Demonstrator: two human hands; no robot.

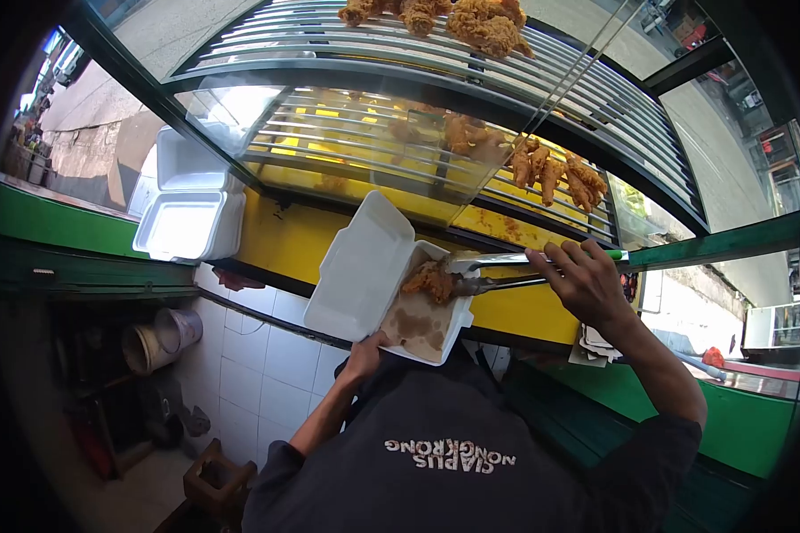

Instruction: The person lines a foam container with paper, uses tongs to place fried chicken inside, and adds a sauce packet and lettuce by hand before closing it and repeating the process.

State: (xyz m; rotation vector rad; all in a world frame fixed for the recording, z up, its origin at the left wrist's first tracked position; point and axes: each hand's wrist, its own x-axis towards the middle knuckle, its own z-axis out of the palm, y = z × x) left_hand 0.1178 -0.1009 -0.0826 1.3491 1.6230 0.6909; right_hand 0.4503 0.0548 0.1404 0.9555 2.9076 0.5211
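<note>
My left hand [363, 358] grips the near edge of an open white foam takeaway box [347, 275], its lid folded back to the left. Brown paper [415, 330] with dark grease stains lines the base. In my right hand [585, 282] are metal tongs [498, 260] with a green end, reaching leftward into the box. Their tips meet a piece of fried chicken [430, 282] lying at the far side of the paper.
A glass display case [400, 160] stands ahead, with fried chicken pieces [551, 173] on its slatted racks. Stacked open foam boxes [182, 222] sit on the yellow counter [280, 233] at left. Paper sheets [596, 346] lie at right; a wooden stool [218, 480] stands below left.
</note>
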